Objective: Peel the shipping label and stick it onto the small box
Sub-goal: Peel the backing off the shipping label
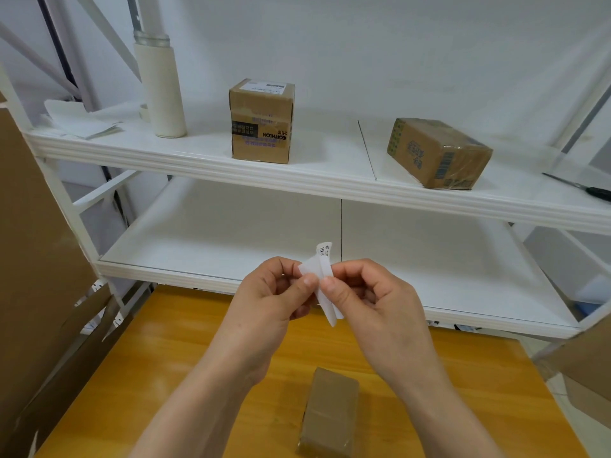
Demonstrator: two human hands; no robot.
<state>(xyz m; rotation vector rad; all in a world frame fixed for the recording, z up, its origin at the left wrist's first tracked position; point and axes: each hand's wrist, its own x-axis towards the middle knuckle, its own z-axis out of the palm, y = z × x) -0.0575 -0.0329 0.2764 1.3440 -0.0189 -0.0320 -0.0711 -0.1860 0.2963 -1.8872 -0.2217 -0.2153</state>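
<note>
Both pinch the label [321, 276] above the bench [198, 358]: left hand [274, 294], right hand [372, 294]. Below them lies the box [330, 413]. Risk: half-peeled label curls, sticks to itself, or tears.

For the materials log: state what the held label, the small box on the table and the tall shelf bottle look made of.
Shipping label: thin matte white paper; it curls and flexes, with a barcode printed on it. Small box: brown cardboard, perhaps under glossy clear tape, given its sheen. Bottle: off-white matte body, coated metal or plastic, unclear; silvery threaded neck looks metal.
</note>
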